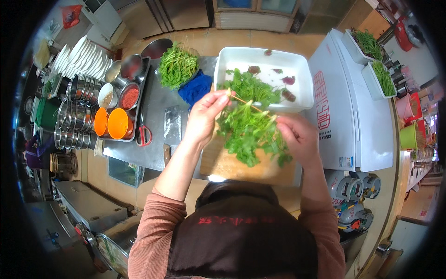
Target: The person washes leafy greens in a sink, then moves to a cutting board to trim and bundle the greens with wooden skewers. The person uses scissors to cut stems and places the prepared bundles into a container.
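My left hand (209, 110) pinches one end of a thin skewer (249, 104), at a pale stem end. At the skewer's other end, the fingertips of my right hand (301, 136) are closed. Several bunches of leafy green herbs (247, 136), which look like coriander, hang from the skewer by their stem bases. Below them lies a wooden cutting board (223, 167), partly covered by the leaves. Just beyond my hands, a white plastic tub (306, 75) holds loose greens (251, 85) and some dark purple leaves (288, 80).
Left of the board are a cleaver (172, 122), a blue cloth (197, 87) and a container of skewered greens (177, 66). Red-handled scissors (144, 135) lie beside a metal tray with orange cups (119, 122). A white chest freezer (338, 104) stands at the right.
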`<action>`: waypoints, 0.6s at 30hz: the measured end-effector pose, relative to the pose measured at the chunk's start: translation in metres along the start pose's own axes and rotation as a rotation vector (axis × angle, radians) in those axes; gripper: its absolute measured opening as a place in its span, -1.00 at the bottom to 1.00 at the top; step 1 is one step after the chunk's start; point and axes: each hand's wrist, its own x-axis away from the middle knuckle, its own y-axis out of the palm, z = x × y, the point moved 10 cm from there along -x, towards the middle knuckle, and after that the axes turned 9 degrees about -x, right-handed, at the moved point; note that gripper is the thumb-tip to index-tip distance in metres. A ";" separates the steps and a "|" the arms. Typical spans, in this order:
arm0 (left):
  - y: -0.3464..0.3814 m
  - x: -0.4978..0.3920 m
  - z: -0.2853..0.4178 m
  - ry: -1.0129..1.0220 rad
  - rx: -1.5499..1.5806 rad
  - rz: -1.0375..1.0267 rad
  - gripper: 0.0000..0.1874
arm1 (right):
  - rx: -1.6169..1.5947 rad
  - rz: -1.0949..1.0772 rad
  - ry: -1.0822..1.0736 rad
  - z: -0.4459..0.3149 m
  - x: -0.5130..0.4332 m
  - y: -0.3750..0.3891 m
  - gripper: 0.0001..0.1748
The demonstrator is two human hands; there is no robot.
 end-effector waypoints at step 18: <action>0.009 0.003 0.004 0.032 -0.179 -0.069 -0.79 | 0.151 0.036 0.011 -0.014 0.009 -0.007 -0.87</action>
